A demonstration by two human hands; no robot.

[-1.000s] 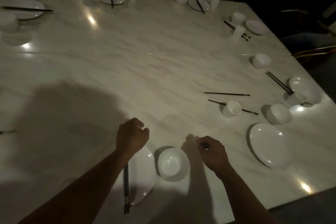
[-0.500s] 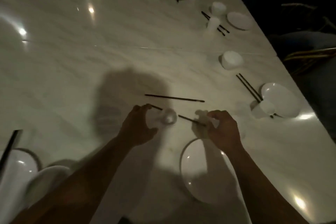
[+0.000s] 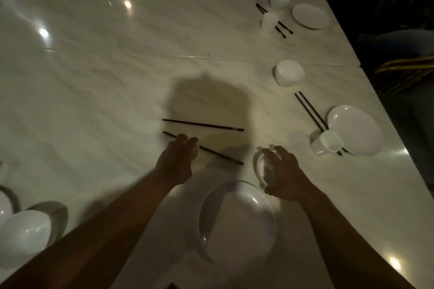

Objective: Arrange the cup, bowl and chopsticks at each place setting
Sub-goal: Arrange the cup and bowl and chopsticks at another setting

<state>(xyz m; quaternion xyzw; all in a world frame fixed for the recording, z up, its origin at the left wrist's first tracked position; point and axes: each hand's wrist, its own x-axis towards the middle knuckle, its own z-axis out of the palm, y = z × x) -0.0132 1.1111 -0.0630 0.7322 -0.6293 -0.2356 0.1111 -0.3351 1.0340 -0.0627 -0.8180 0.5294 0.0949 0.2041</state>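
Observation:
My left hand (image 3: 176, 162) is closed around a small white cup (image 3: 196, 149), of which only a sliver shows past the fingers. It sits on top of the nearer of two black chopsticks (image 3: 220, 155); the other chopstick (image 3: 203, 124) lies loose just beyond. My right hand (image 3: 285, 172) grips a white bowl (image 3: 260, 168), tilted on its side, just above the table. A white plate (image 3: 237, 223) lies between my forearms at the near edge.
To the right is a place setting with a plate (image 3: 354, 129), a tipped cup (image 3: 326, 144), a chopstick pair (image 3: 310, 110) and an upturned bowl (image 3: 288, 73). More settings line the far edge. A bowl (image 3: 23, 234) sits at near left. The table edge (image 3: 385, 122) runs along the right.
The view shifted right from the previous setting to this one. My left hand closed over the cup lying on the chopstick, and my right hand took up the bowl and tilted it.

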